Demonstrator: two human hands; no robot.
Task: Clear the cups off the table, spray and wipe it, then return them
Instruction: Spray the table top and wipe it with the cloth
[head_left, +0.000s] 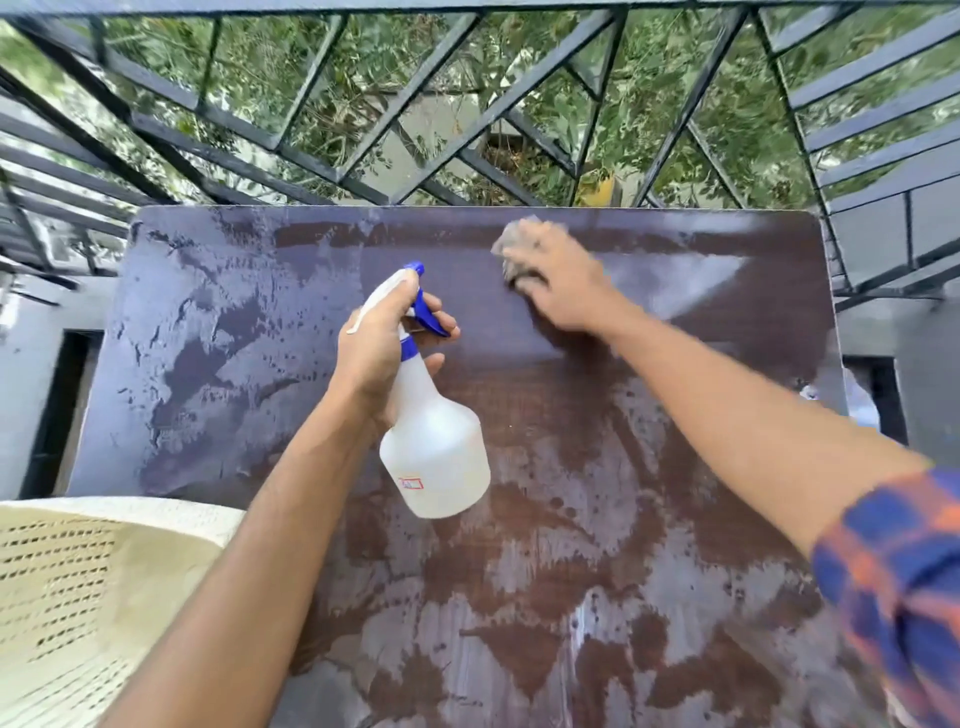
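A dark brown table (218, 364) fills the middle of the view, its top wet and streaked. My left hand (379, 353) grips a white spray bottle (436, 457) with a blue trigger, held above the table's centre. Farther back, my right hand (556, 275) presses a grey cloth (511, 249) flat on the tabletop near the far edge; it is blurred. No cups are in view.
A cream plastic chair (78, 587) stands at the near left, against the table. A black metal railing (415, 114) runs behind the table's far edge with trees beyond. Something pale and clear (860, 405) shows just past the table's right edge.
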